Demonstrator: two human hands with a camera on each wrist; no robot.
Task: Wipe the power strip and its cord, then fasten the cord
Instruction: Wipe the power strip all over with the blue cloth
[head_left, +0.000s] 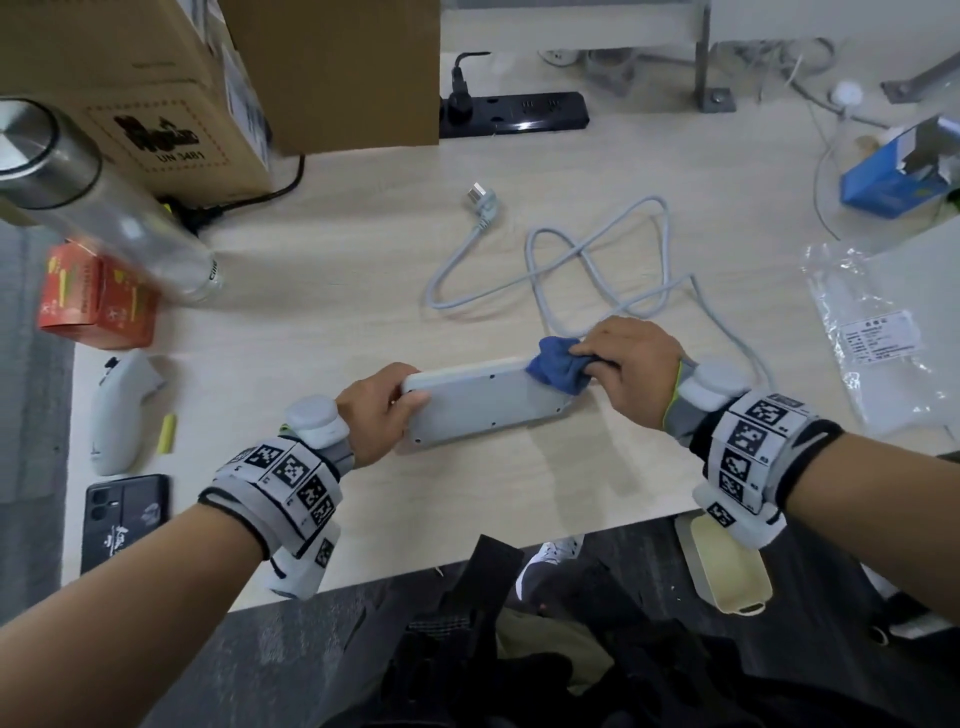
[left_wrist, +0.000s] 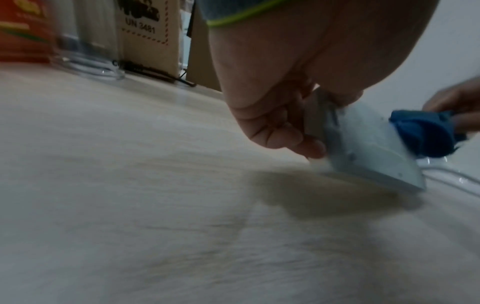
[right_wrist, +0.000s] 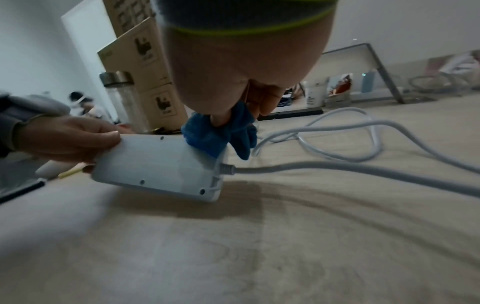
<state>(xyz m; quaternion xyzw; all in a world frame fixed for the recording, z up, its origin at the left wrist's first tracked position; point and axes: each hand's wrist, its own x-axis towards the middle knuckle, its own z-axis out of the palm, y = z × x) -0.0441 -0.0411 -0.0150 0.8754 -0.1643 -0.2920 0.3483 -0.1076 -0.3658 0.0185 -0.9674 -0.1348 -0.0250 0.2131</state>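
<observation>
Head view first: I am holding the power strip (head_left: 483, 402) underside up, tilted, its long axis running left to right across the bench (head_left: 363, 260) in front of me. My left hand (head_left: 376, 410) is gripping its left end; my right hand (head_left: 631, 371) is clenching a blue cloth (head_left: 558, 371) against its right end, the end the cord leaves from. So the unwiped length is lying to the left of my cloth grip, toward my left hand. The cord (head_left: 587, 260) is lying loose in loops beyond the strip, its plug (head_left: 483, 205) further back, not yet fastened.

Left wrist view: my fingers (left_wrist: 293, 142) are curling round the strip's end, with its lower edge seeming to be touching the bench; blur is hiding finer detail.

Right wrist view is showing what the head view hides: the cord leaving the strip's end right below the cloth, so my right hand is nearer to it. I judge the next stroke should be running leftward along the underside.
</observation>
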